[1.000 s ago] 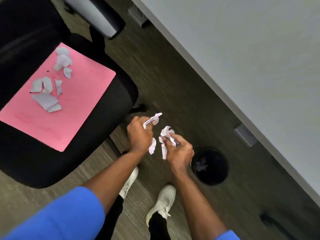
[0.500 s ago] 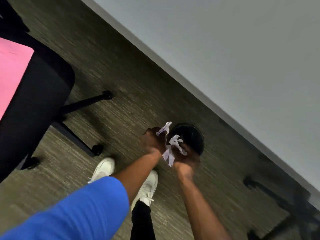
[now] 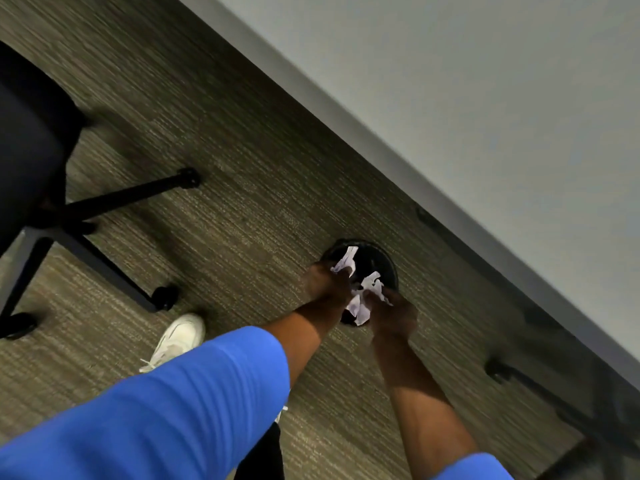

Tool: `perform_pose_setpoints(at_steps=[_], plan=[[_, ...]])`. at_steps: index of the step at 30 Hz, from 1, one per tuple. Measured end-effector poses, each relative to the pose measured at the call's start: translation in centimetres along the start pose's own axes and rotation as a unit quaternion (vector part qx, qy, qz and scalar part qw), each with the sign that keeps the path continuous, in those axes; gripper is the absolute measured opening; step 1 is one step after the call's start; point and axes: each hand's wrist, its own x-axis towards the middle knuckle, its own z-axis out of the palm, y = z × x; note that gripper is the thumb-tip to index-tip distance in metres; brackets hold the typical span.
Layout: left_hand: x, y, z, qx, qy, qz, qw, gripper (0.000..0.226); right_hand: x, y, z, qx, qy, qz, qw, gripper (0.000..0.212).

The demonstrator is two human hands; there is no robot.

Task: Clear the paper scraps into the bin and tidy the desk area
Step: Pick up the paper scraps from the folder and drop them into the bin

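left hand (image 3: 327,280) is pinching white paper scraps (image 3: 344,260), fingers closed, over the near-left rim of the black bin (image 3: 382,258). right hand (image 3: 393,315) is gripping more scraps just inside the near rim. risk: light pieces releasing this close to the edge are likely fluttering onto carpet (image 3: 242,216).

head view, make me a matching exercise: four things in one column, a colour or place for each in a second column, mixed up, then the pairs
Things:
1. bin
2. scraps
3. shoe
4. chair

Descriptions:
A. far left, wheeled legs on the carpet
B. white, on the floor beside the left sleeve
C. black and round, beneath both hands
D. pale paper, held in both hands

Pairs: 1-C, 2-D, 3-B, 4-A
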Motion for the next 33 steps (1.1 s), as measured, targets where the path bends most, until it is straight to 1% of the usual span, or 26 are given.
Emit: perform_pose_setpoints(at_steps=[2,4,6,7,10,12,14,16,19,21,23,26,28,29,31,32,33], plan=[[0.7,0.1,1.2,0.013,-0.004,0.004,1.000,0.036,1.6,0.2,0.2,0.009,-0.018,0.012,1.000,0.035],[1.4,0.1,2.0,0.008,-0.003,0.012,1.000,0.034,3.3,0.5,0.4,0.014,-0.056,0.023,0.998,0.030],[1.9,-0.1,2.4,-0.005,-0.001,0.017,1.000,0.033,4.6,0.5,0.9,0.074,-0.106,0.056,0.990,0.024],[2.2,-0.3,2.5,-0.015,-0.009,0.024,1.000,0.034,5.0,0.5,1.1,0.100,-0.119,0.074,0.985,0.024],[2.9,-1.0,3.0,-0.030,-0.080,0.048,0.995,0.040,5.9,0.8,1.5,0.114,-0.128,0.077,0.982,0.020],[3.3,-1.4,3.3,-0.003,-0.132,0.041,0.990,0.043,5.9,1.2,1.4,0.154,-0.148,0.064,0.975,0.034],[3.4,-1.8,3.2,0.005,-0.161,0.029,0.987,0.055,5.8,1.3,0.9,0.141,-0.142,0.043,0.979,0.040],[3.3,-1.6,2.7,-0.026,-0.194,-0.004,0.981,0.068,5.4,1.5,0.8,0.121,-0.138,0.032,0.982,0.041],[3.2,-1.5,1.8,-0.027,-0.229,0.000,0.973,0.065,4.5,1.0,0.9,0.001,-0.105,-0.014,0.994,0.043],[3.0,-1.3,0.9,-0.034,-0.240,0.009,0.970,0.053,3.5,0.6,0.8,-0.032,-0.089,-0.029,0.995,0.044],[2.7,-1.0,-0.5,-0.049,-0.242,0.014,0.969,0.037,2.6,0.0,1.0,-0.036,-0.085,-0.033,0.995,0.040],[2.1,-0.7,-3.3,-0.047,-0.255,0.019,0.966,0.022,0.8,-1.3,1.5,-0.008,-0.078,-0.041,0.996,0.030],[1.7,-0.5,-5.5,-0.022,-0.246,0.045,0.968,0.016,-0.5,-2.3,2.3,0.005,-0.087,-0.056,0.995,0.034],[1.5,-0.5,-6.7,-0.011,-0.232,0.056,0.971,0.016,-1.2,-2.7,2.8,0.003,-0.095,-0.062,0.994,0.038],[1.1,-0.2,-9.1,0.025,-0.186,0.063,0.980,0.035,-2.5,-3.7,3.8,-0.006,-0.115,-0.070,0.991,0.045],[0.9,0.0,-10.4,0.047,-0.163,0.060,0.984,0.041,-3.2,-4.2,4.4,-0.011,-0.130,-0.082,0.988,0.045],[0.8,0.3,-11.8,0.063,-0.143,0.057,0.986,0.039,-4.0,-4.9,5.0,-0.024,-0.150,-0.100,0.983,0.044]])
